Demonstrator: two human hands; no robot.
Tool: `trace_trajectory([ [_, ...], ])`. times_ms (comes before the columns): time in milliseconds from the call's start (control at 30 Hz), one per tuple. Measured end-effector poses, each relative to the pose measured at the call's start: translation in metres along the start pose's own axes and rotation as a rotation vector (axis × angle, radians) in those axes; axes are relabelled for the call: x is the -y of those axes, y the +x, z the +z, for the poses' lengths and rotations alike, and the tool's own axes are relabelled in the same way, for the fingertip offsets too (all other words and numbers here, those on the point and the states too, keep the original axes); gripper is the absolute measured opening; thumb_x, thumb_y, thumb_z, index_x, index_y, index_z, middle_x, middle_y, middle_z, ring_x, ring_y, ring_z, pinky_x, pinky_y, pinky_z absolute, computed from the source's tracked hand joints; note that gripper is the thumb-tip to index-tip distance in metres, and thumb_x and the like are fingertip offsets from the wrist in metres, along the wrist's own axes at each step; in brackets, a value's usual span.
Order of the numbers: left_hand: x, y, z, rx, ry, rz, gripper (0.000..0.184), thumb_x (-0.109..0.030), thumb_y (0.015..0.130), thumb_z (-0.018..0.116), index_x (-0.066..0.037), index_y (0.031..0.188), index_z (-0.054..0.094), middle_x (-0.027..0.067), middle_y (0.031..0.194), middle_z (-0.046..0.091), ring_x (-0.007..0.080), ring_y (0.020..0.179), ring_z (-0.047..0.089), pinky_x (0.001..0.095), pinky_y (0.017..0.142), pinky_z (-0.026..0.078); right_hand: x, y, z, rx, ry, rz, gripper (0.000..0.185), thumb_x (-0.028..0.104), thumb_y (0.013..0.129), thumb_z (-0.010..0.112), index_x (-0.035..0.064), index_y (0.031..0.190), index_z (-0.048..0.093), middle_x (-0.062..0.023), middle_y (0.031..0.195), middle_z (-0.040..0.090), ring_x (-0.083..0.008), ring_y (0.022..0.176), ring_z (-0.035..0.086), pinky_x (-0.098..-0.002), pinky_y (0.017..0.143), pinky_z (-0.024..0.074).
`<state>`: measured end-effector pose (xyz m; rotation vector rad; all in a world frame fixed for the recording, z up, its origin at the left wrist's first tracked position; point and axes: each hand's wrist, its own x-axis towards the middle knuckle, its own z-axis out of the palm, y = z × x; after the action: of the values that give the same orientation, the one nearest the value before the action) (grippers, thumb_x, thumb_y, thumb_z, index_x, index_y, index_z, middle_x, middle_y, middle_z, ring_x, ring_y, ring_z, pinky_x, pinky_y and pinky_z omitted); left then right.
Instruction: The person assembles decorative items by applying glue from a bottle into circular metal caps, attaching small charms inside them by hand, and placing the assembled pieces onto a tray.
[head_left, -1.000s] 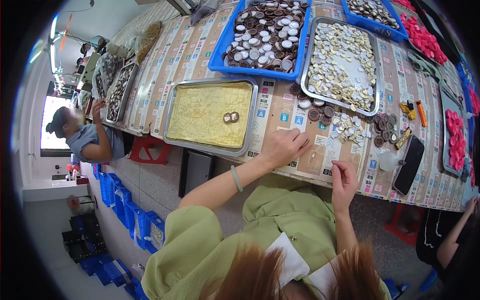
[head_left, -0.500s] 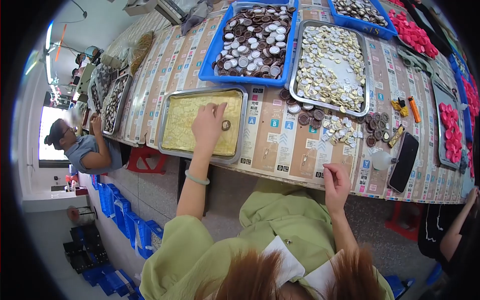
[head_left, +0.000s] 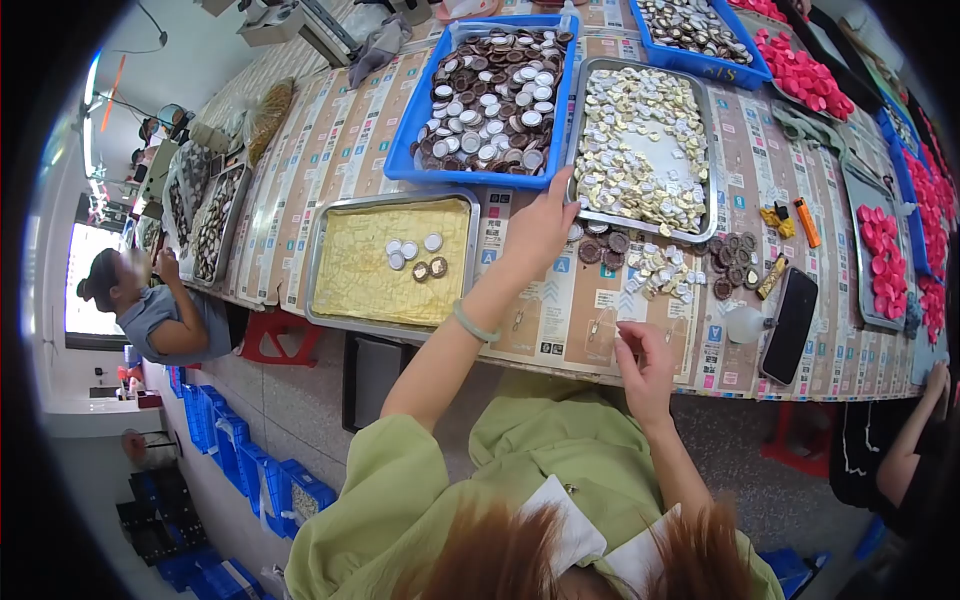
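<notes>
My left hand (head_left: 540, 228), a pale bracelet on its wrist, reaches to the near left corner of the metal tray of gold-and-white pieces (head_left: 640, 150). Its fingers look apart, with nothing visible in them, close to dark brown ridged caps (head_left: 603, 247). Over the table's near edge, my right hand (head_left: 648, 368) has curled fingers, thumb near the index finger; whatever they hold is hidden. To the left lies a metal tray lined with yellowish sheet (head_left: 350, 270). On it sit several white-faced discs (head_left: 397, 261) and two brown-rimmed caps (head_left: 438, 267).
A blue bin (head_left: 400, 150) of brown and white caps stands behind the lined tray. Loose gold-white pieces (head_left: 665, 272), a phone (head_left: 790, 325) and an orange lighter (head_left: 807, 222) lie to the right. Another person (head_left: 165, 310) works at far left.
My left hand has left the lined tray, moving right and away to the other tray's corner. Several discs and caps now show on the lining. The right hand's fingers have shifted slightly.
</notes>
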<state>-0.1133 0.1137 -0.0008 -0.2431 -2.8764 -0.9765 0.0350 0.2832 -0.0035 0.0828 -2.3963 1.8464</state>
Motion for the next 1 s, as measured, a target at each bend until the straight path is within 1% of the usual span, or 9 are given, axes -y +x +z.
trace_trajectory([
  [200,0.005,-0.032,-0.009,-0.016,0.171,0.102,0.032,-0.017,0.081,0.049,-0.007,0.111,0.044,0.0122,0.090,0.058,0.0310,0.080,0.055,0.0392,0.066,0.043,0.008,0.031,0.007,0.036,-0.108,-0.062,0.026,0.001,0.074,0.054,-0.0015,0.100,0.050,-0.0124,0.096,0.052,-0.0216,0.084,0.052,-0.0273,0.068,0.0435],
  [267,0.006,-0.037,-0.008,-0.043,0.244,0.192,0.030,-0.014,0.080,0.050,-0.007,0.109,0.047,0.0097,0.092,0.058,0.0276,0.086,0.054,0.0371,0.070,0.042,0.009,0.052,0.016,-0.011,-0.513,-0.294,0.034,0.004,0.072,0.056,-0.0006,0.105,0.047,-0.0127,0.105,0.049,-0.0253,0.097,0.046,-0.0329,0.080,0.0389],
  [367,0.005,-0.038,0.002,-0.123,0.189,0.359,0.026,-0.010,0.077,0.052,-0.007,0.103,0.053,0.0066,0.096,0.056,0.0228,0.095,0.048,0.0357,0.079,0.036,0.002,0.071,0.034,-0.009,-0.793,-0.273,0.037,0.008,0.072,0.056,0.0015,0.108,0.047,-0.0136,0.112,0.046,-0.0281,0.102,0.044,-0.0372,0.087,0.0329],
  [500,0.005,-0.045,0.005,-0.090,0.116,0.381,0.024,-0.007,0.076,0.051,-0.007,0.099,0.055,0.0079,0.099,0.054,0.0240,0.095,0.047,0.0384,0.081,0.034,0.005,0.067,0.045,0.071,-0.729,-0.268,0.035,0.011,0.074,0.055,0.0028,0.108,0.048,-0.0133,0.110,0.047,-0.0274,0.102,0.044,-0.0382,0.088,0.0310],
  [700,0.006,-0.049,-0.008,-0.096,0.093,0.255,0.020,-0.006,0.075,0.051,-0.006,0.095,0.055,0.0078,0.095,0.055,0.0248,0.092,0.048,0.0374,0.079,0.036,0.021,0.044,0.025,0.111,-0.435,-0.389,0.033,0.002,0.069,0.057,0.0002,0.102,0.051,-0.0120,0.105,0.050,-0.0282,0.098,0.046,-0.0389,0.084,0.0346],
  [767,0.003,-0.048,-0.007,-0.106,0.062,0.228,0.020,-0.006,0.075,0.052,-0.006,0.094,0.055,0.0074,0.093,0.055,0.0247,0.091,0.049,0.0369,0.078,0.037,0.019,0.028,0.011,-0.083,-0.248,-0.311,0.029,-0.004,0.068,0.057,-0.0011,0.097,0.053,-0.0145,0.101,0.051,-0.0296,0.095,0.047,-0.0378,0.084,0.0358],
  [900,-0.007,-0.044,-0.003,-0.076,0.013,0.222,0.023,-0.008,0.074,0.056,-0.004,0.096,0.055,0.0086,0.090,0.056,0.0262,0.087,0.051,0.0362,0.076,0.039,-0.012,-0.010,-0.026,-0.571,-0.335,-0.385,0.047,0.000,0.074,0.058,-0.0007,0.116,0.037,-0.0135,0.115,0.040,-0.0220,0.107,0.040,-0.0350,0.090,0.0308],
  [933,-0.009,-0.045,-0.003,-0.058,0.068,0.234,0.025,-0.010,0.072,0.058,-0.005,0.096,0.054,0.0080,0.090,0.055,0.0259,0.086,0.051,0.0363,0.076,0.039,-0.015,-0.011,-0.035,-0.565,-0.339,-0.385,0.047,0.000,0.074,0.058,-0.0007,0.116,0.037,-0.0135,0.115,0.040,-0.0220,0.107,0.040,-0.0350,0.090,0.0308],
  [1000,-0.008,-0.044,-0.001,-0.066,0.031,0.206,0.027,-0.010,0.072,0.059,-0.004,0.098,0.054,0.0089,0.091,0.054,0.0265,0.084,0.051,0.0359,0.076,0.040,-0.017,-0.010,-0.052,-0.750,-0.336,-0.216,0.056,0.000,0.074,0.059,0.0010,0.121,0.029,-0.0120,0.119,0.035,-0.0217,0.110,0.035,-0.0353,0.092,0.0280],
])
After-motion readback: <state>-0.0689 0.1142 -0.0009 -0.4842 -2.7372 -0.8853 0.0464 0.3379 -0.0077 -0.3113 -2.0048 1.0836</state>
